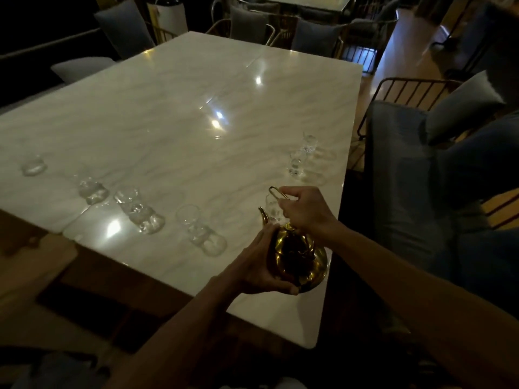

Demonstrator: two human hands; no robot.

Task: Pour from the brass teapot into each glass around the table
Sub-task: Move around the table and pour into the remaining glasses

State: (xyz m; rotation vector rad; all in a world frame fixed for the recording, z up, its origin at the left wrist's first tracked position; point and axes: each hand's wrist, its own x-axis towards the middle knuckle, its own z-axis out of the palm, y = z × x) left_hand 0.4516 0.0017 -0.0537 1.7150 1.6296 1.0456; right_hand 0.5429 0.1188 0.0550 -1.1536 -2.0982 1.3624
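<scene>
Between both hands' fingers (264, 242), brass teapot (297, 259).

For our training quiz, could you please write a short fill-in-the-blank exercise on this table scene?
1. The brass teapot is held with ____ hands.
2. The right hand grips the teapot's ____.
3. The left hand steadies the teapot's ____.
4. The glasses stand on a white ____ table.

Missing words: both; handle; body; marble
</scene>
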